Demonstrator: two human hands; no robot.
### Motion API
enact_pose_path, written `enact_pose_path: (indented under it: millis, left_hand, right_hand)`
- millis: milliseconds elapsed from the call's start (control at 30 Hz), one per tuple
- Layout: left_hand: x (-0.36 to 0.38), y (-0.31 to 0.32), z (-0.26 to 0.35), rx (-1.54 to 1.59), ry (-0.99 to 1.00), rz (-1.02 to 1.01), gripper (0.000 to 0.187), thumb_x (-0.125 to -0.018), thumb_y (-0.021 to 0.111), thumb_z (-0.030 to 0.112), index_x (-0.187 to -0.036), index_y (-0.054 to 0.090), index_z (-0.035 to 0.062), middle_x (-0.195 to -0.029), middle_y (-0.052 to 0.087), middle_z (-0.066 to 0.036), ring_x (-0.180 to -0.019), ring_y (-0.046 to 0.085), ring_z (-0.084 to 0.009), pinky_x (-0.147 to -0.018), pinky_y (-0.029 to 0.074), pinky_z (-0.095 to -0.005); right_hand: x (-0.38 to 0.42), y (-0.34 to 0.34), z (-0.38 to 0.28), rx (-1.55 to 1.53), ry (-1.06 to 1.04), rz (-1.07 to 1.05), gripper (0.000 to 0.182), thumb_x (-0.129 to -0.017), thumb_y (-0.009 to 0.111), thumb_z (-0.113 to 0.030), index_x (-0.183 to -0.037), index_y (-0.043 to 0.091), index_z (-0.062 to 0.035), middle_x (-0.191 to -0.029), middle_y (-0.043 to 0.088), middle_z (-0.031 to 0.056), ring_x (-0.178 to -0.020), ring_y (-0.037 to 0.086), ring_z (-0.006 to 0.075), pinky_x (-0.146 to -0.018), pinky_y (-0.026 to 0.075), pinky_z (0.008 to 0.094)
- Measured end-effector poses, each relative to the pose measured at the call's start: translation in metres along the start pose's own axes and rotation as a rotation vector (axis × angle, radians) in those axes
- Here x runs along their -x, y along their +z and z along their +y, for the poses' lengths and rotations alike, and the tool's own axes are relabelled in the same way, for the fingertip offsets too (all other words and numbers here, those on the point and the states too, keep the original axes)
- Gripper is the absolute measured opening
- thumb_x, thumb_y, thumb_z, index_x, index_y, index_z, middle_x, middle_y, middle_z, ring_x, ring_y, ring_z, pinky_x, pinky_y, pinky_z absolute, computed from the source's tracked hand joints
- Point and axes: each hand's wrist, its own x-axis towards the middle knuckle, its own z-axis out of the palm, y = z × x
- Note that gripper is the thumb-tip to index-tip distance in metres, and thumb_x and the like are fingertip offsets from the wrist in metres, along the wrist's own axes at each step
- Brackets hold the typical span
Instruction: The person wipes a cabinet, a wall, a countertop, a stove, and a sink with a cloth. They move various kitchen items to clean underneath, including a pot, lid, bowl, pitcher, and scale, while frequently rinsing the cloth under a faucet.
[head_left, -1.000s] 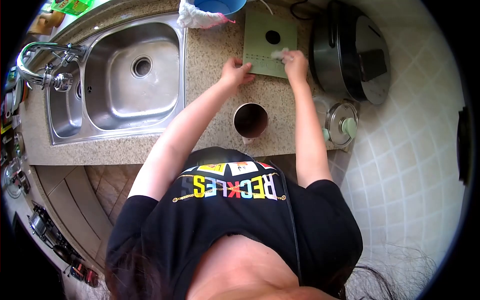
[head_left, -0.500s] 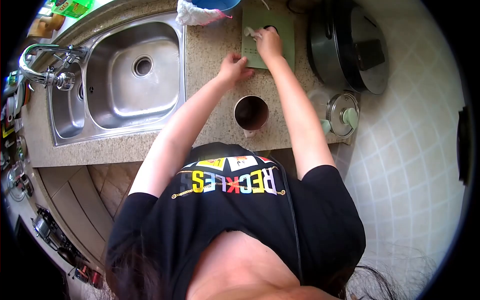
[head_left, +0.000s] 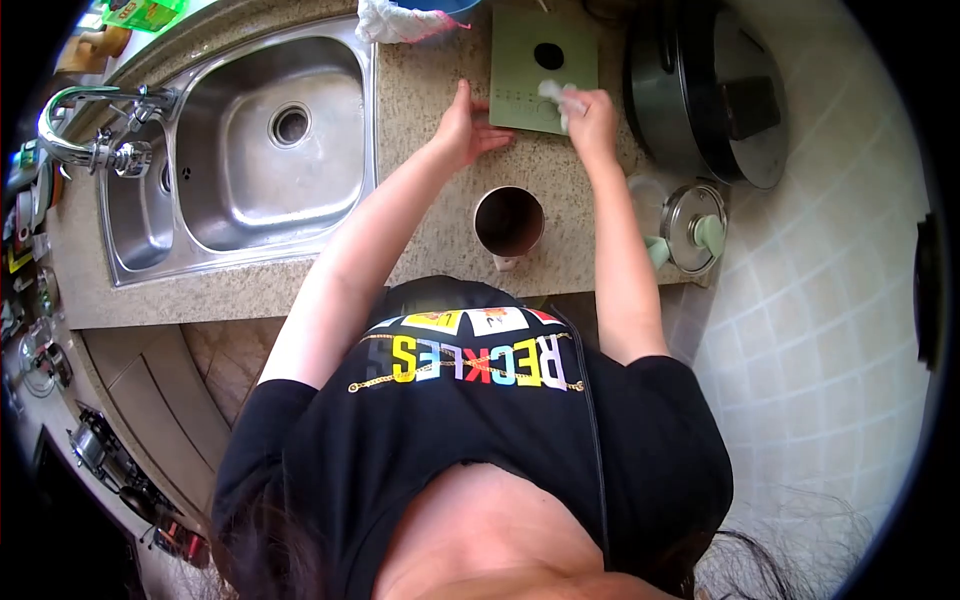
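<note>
Since half a second ago your right hand (head_left: 592,112) has slid back from the far part of the cooktop (head_left: 543,68) to its near edge, fingers clenched on a white wipe (head_left: 556,92). You're mid-wipe, it seems. Nearest sits the cup (head_left: 509,221). Your left hand (head_left: 464,125), fingers spread, steadies the cooktop's corner. Next stroke needs even pressure.

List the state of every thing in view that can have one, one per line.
Green cooktop: flat on the counter, being wiped.
White cloth: bunched in the right hand, pressed on the cooktop.
Left hand: flat, steadying the cooktop's edge.
Mug: upright, uncovered.
Sink: empty, tap not running.
Large pot: lid on.
Small lid: lying on the counter.
</note>
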Motion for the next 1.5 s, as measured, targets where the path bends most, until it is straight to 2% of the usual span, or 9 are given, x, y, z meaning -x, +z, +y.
enact_pose_path:
  millis: [133, 267, 367, 500, 600, 700, 1033, 1333, 1500]
  left_hand:
    - [0.001, 0.006, 0.008, -0.009, -0.018, 0.012, 0.079, -0.090, 0.025, 0.062, -0.128, 0.028, -0.0071, -0.118, 0.047, -0.031, -0.103, 0.054, -0.0429, -0.089, 0.046, -0.0475]
    - [-0.008, 0.005, 0.003, -0.026, 0.012, 0.057, 0.077, -0.091, 0.025, 0.061, -0.127, 0.028, -0.0069, -0.120, 0.046, -0.031, -0.105, 0.052, -0.0428, -0.090, 0.045, -0.0479]
    - [-0.004, 0.002, 0.007, -0.027, -0.008, 0.027, 0.075, -0.092, 0.024, 0.059, -0.130, 0.026, -0.0044, -0.121, 0.045, -0.033, -0.107, 0.051, -0.0443, -0.091, 0.044, -0.0489]
    - [0.000, 0.002, 0.005, -0.012, -0.031, -0.021, 0.074, -0.093, 0.020, 0.058, -0.134, 0.021, -0.0037, -0.122, 0.044, -0.035, -0.110, 0.049, -0.0472, -0.093, 0.043, -0.0489]
    - [0.004, 0.002, 0.006, -0.003, -0.037, -0.017, 0.071, -0.094, 0.021, 0.055, -0.133, 0.023, -0.0035, -0.121, 0.044, -0.036, -0.109, 0.049, -0.0472, -0.093, 0.043, -0.0491]
    - [0.002, 0.004, 0.007, -0.007, -0.040, 0.002, 0.065, -0.095, 0.025, 0.050, -0.131, 0.025, -0.0035, -0.119, 0.045, -0.037, -0.108, 0.050, -0.0469, -0.095, 0.042, -0.0495]
    - [-0.011, 0.010, 0.000, -0.419, 0.169, 0.118, 0.044, -0.086, 0.061, 0.023, -0.111, 0.035, -0.0025, -0.096, 0.057, -0.020, -0.070, 0.067, -0.0298, -0.056, 0.057, -0.0339]
    - [-0.013, 0.008, 0.004, -0.424, 0.111, 0.081, 0.040, -0.087, 0.062, 0.019, -0.106, 0.034, -0.0009, -0.092, 0.057, -0.020, -0.073, 0.066, -0.0308, -0.061, 0.058, -0.0376]
    - [-0.015, 0.004, 0.005, -0.439, 0.129, 0.057, 0.039, -0.087, 0.062, 0.019, -0.105, 0.034, -0.0009, -0.093, 0.058, -0.021, -0.075, 0.066, -0.0310, -0.062, 0.058, -0.0377]
  right_hand:
    - [-0.007, 0.041, 0.001, 0.165, -0.033, 0.171, 0.015, -0.074, 0.065, -0.008, -0.087, 0.070, -0.0119, -0.093, 0.060, 0.0125, -0.084, 0.060, 0.0300, -0.078, 0.048, 0.0354]
    - [0.029, 0.039, -0.026, 0.062, -0.276, -0.167, 0.019, -0.076, 0.061, 0.000, -0.090, 0.070, -0.0117, -0.095, 0.063, 0.0091, -0.082, 0.063, 0.0258, -0.074, 0.050, 0.0343]
    - [0.025, 0.023, -0.013, -1.155, 0.590, -0.477, 0.026, -0.082, 0.054, 0.004, -0.106, 0.060, -0.0009, -0.112, 0.060, 0.0112, -0.095, 0.061, 0.0170, -0.078, 0.050, 0.0293]
    - [0.004, 0.015, 0.017, -1.518, 0.520, -0.459, 0.039, -0.083, 0.056, -0.001, -0.121, 0.049, -0.0026, -0.111, 0.060, 0.0096, -0.095, 0.060, 0.0185, -0.083, 0.049, 0.0317]
    - [-0.002, 0.013, 0.013, -1.316, 0.576, -0.262, 0.030, -0.083, 0.058, -0.005, -0.113, 0.054, -0.0035, -0.107, 0.061, 0.0100, -0.089, 0.061, 0.0172, -0.076, 0.048, 0.0290]
    - [0.005, 0.020, 0.014, 0.213, 0.065, 0.216, 0.016, -0.076, 0.065, -0.012, -0.092, 0.064, -0.0094, -0.089, 0.061, 0.0104, -0.078, 0.061, 0.0272, -0.068, 0.049, 0.0362]
    - [0.028, 0.037, -0.036, 0.272, -0.233, 0.109, 0.013, -0.080, 0.059, -0.014, -0.088, 0.066, -0.0060, -0.093, 0.058, 0.0175, -0.084, 0.058, 0.0335, -0.074, 0.048, 0.0415]
    - [-0.112, 0.033, 0.039, 0.303, 0.098, 0.230, 0.014, -0.076, 0.063, -0.014, -0.084, 0.068, -0.0036, -0.094, 0.058, 0.0196, -0.088, 0.059, 0.0360, -0.075, 0.048, 0.0430]
    - [-0.171, 0.061, 0.022, 0.282, 0.077, -0.096, 0.025, -0.073, 0.069, -0.022, -0.090, 0.068, -0.0032, -0.086, 0.063, 0.0202, -0.082, 0.062, 0.0353, -0.071, 0.049, 0.0436]
